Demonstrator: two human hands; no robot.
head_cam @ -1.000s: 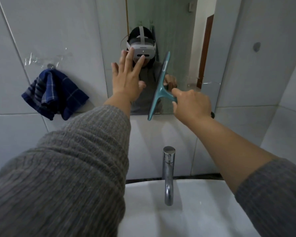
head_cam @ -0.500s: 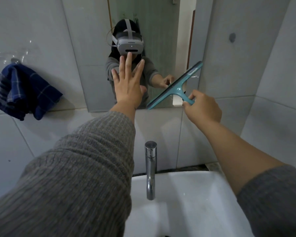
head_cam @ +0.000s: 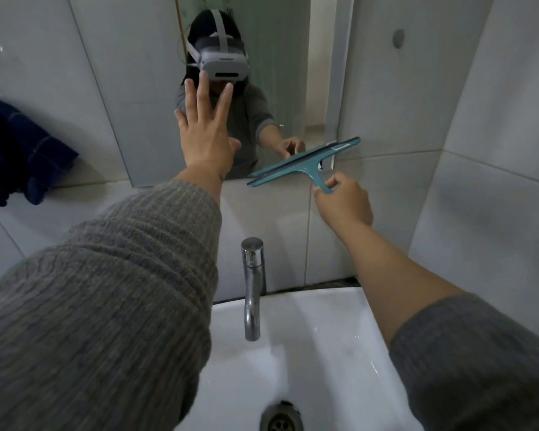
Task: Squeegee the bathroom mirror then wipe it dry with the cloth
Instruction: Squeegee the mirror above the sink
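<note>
The mirror (head_cam: pixel 277 57) hangs on the tiled wall above the basin. My left hand (head_cam: pixel 204 132) rests flat against its lower part, fingers spread, holding nothing. My right hand (head_cam: pixel 344 202) grips the handle of a teal squeegee (head_cam: pixel 305 161). Its blade lies nearly level, slightly raised at the right, along the mirror's bottom right corner. A dark blue checked cloth (head_cam: pixel 16 154) hangs on the wall at the far left, partly cut off by the frame edge.
A chrome tap (head_cam: pixel 252 287) stands at the back of the white basin (head_cam: pixel 324 353), directly below the mirror, with the drain (head_cam: pixel 280 419) at the bottom edge. Grey wall tiles (head_cam: pixel 495 150) close in on the right.
The squeegee has swung from nearly upright to almost level and moved down and right to the mirror's lower right corner. The view shifted right, pushing the cloth toward the left edge.
</note>
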